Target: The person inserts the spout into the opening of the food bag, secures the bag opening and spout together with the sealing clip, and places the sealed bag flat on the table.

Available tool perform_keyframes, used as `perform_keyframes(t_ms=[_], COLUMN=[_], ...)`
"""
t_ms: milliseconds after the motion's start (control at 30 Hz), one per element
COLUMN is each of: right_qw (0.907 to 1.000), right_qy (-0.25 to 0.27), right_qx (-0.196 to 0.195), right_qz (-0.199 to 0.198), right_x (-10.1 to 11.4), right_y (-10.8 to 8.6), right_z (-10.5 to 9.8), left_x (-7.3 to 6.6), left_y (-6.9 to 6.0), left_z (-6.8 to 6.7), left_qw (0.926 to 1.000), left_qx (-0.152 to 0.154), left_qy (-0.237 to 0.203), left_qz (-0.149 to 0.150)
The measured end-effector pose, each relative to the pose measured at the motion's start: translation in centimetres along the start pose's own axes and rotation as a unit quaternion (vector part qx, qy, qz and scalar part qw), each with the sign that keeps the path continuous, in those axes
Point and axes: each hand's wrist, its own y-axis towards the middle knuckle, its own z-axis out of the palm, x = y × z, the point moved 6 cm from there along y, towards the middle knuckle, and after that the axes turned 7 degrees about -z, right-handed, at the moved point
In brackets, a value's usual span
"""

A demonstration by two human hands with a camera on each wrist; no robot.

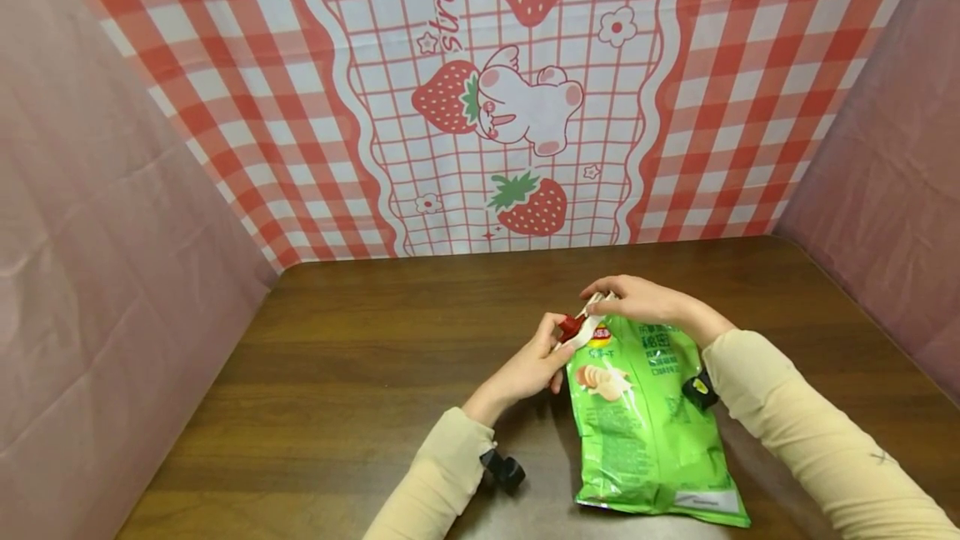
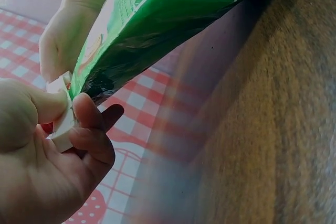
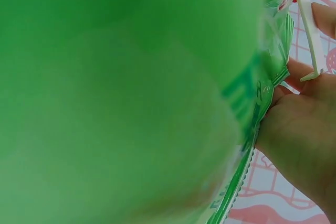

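A green chip bag (image 1: 647, 432) lies on the table with its top end away from me. Across that top end sits a white bag clip (image 1: 579, 340) with a red part. My left hand (image 1: 531, 367) pinches the clip's near left end; in the left wrist view the thumb and fingers close round the white strip (image 2: 64, 134). At the far end, my right hand (image 1: 647, 300) has its fingers curled over the clip and the bag's top. The bag (image 3: 131, 103) fills most of the right wrist view, hiding part of the right hand's grip.
The brown wooden table (image 1: 360, 373) extends left of the bag and behind it. A red-and-white strawberry-print cloth (image 1: 450, 157) hangs at the back, with pink cloth (image 1: 112, 232) on both sides. Small black wrist cameras (image 1: 504, 470) sit at both cuffs.
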Motion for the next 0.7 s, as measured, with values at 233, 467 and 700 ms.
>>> perform_keyframes(t_ms=[233, 467, 700], right_qw=[0.9999, 0.9998, 0.9993], right_qy=[0.006, 0.016, 0.038], right_qx=[0.001, -0.002, -0.005], right_qz=[-0.010, -0.007, -0.003], right_x=[-0.1, -0.3, -0.3], right_y=[0.0, -0.1, -0.2], right_z=[0.0, 0.0, -0.1], left_x=[0.4, 2.7, 3.2], left_y=[0.1, 1.4, 1.6], left_z=[-0.1, 0.1, -0.1], left_qw=[0.9997, 0.9996, 0.9991], left_qx=[-0.012, -0.016, -0.028], left_qy=[-0.001, 0.002, -0.016], left_qz=[-0.023, -0.021, -0.027])
